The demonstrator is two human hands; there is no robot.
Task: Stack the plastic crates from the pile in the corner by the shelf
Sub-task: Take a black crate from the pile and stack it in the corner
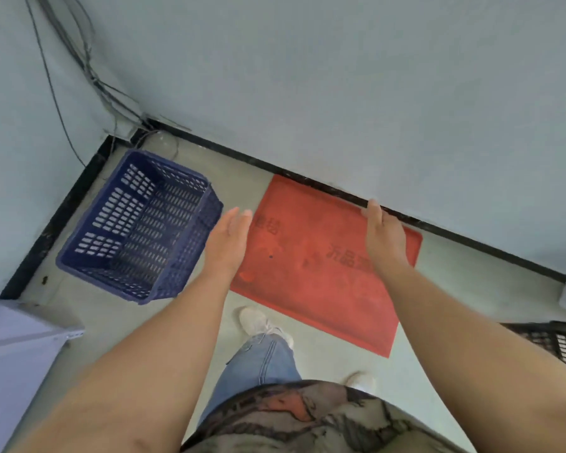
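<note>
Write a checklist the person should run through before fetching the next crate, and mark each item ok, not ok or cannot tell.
1. Left hand free: ok, fingers straight, holding nothing.
2. Right hand free: ok, open and holding nothing.
3. Blue crate set in the corner: ok, though whether it sits flat on the floor, cannot tell.
4. Crate empty for nesting: ok, nothing inside.
5. Next crate within sight: ok, a black crate shows at the right edge.
6. Footing: cannot tell whether the red mat could slip.
</note>
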